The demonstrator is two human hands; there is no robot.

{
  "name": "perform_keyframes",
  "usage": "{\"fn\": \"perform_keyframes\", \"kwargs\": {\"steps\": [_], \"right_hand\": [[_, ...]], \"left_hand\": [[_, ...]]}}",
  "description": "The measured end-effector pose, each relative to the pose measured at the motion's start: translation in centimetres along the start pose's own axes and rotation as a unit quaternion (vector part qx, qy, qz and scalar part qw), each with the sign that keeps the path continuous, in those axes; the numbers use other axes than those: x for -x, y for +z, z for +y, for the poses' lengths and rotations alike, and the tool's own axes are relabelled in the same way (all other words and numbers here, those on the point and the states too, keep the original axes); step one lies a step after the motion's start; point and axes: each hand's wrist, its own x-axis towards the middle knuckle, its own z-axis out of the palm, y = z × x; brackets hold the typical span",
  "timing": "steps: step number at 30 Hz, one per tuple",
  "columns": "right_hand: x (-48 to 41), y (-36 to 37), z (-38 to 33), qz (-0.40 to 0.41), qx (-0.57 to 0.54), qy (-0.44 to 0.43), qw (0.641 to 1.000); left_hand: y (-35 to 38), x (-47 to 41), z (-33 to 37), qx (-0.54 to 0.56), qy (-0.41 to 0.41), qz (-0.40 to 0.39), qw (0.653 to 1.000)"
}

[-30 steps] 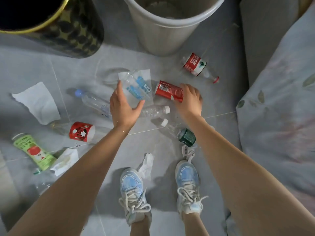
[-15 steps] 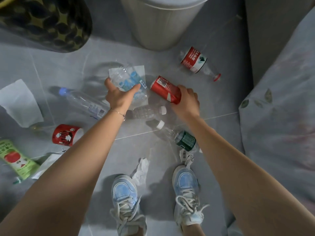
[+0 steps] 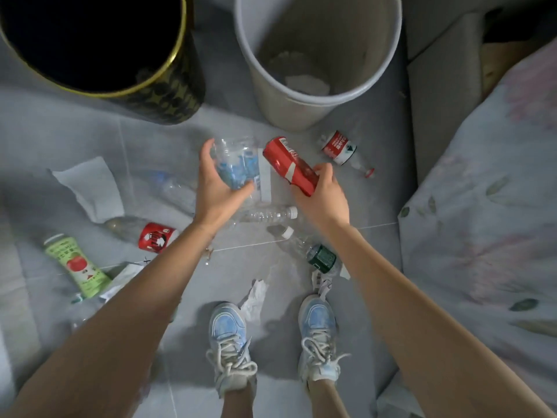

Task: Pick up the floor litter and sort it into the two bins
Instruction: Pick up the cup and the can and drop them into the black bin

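Observation:
My left hand (image 3: 215, 188) grips a crushed clear bottle with a blue label (image 3: 238, 164), lifted off the floor. A red can (image 3: 289, 164) is held tilted in my right hand (image 3: 324, 197). Both hands hover in front of the two bins: a black bin with a gold rim (image 3: 168, 73) at the back left and a grey bin (image 3: 301, 110) at the back centre, with some white paper inside it. On the grey floor lie several bottles and tissues, among them a clear bottle (image 3: 265, 214) just under my hands.
A white tissue (image 3: 87, 185) lies at the left, a red-labelled bottle (image 3: 153, 236) and a green juice bottle (image 3: 75, 267) nearer me. A green-labelled bottle (image 3: 319, 256), a crumpled tissue (image 3: 254, 297) and my shoes (image 3: 229, 333) are close. A red-labelled bottle (image 3: 340, 147) lies right; floral bedding (image 3: 482, 206) borders the right side.
Both hands have risen from the floor, the left with the crushed bottle and the right with the red can. The view has tilted up and both bin openings show.

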Motion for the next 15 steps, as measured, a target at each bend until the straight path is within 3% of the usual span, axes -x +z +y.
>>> {"fn": "perform_keyframes", "kwargs": {"steps": [9, 15], "right_hand": [[3.5, -4.0, -13.8, -0.011, -0.108, -0.053, 0.993], [2.5, -4.5, -21.4, -0.014, -0.142, -0.108, 0.984]], "left_hand": [[-11.7, 2.0, 8.6, 0.048, 0.093, 0.086, 0.991], [-16.7, -0.8, 10.7, 0.113, 0.119, 0.177, 0.97]]}}
